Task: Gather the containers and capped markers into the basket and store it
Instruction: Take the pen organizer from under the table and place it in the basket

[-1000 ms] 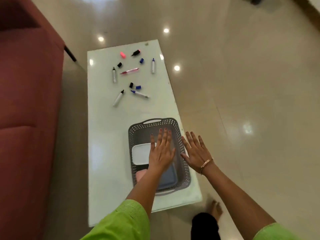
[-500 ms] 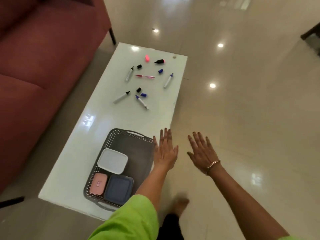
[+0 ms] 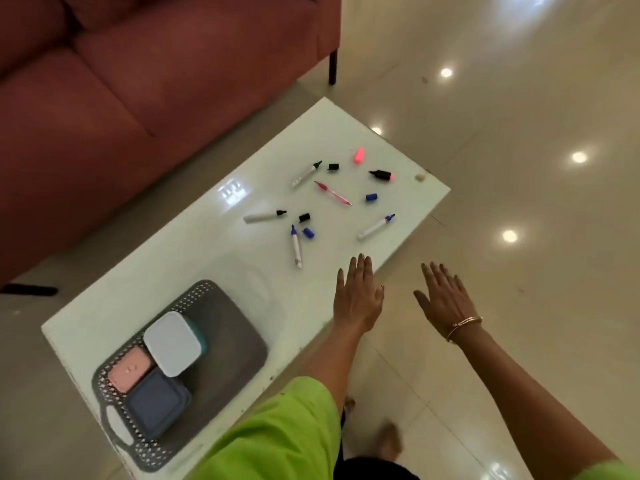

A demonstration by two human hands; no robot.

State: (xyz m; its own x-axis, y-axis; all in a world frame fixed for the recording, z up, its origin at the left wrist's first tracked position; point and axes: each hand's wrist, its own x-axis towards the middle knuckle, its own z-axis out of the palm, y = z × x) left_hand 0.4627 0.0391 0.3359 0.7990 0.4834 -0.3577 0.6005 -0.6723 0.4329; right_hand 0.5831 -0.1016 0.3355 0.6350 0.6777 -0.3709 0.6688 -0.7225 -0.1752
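Both hands flat, fingers spread, palms down, holding nothing. Left hand (image 3: 358, 299) hovers over the table (image 3: 173, 271) edge at about 5 o'clock from the marker scatter; right hand (image 3: 441, 299) is off the table over the floor (image 3: 519, 133), bracelet (image 3: 462, 325) on its wrist. Gray basket (image 3: 239, 337) sits at the table's near-left end, 7 o'clock from the left hand, well apart from it. Inside: white container (image 3: 172, 342) resting partly on top, pink container (image 3: 130, 368) and blue container (image 3: 157, 403) beside it. Markers lie uncapped at the far end, 11–12 o'clock from the left hand: two black-tipped markers (image 3: 265, 216), two blue-tipped markers (image 3: 296, 245), pink pen (image 3: 332, 193), short highlighter (image 3: 381, 174). Loose caps scattered among them: pink cap (image 3: 359, 156), black caps (image 3: 333, 166), blue caps (image 3: 371, 197). Maroon sofa (image 3: 138, 81) along the table's far-left side.
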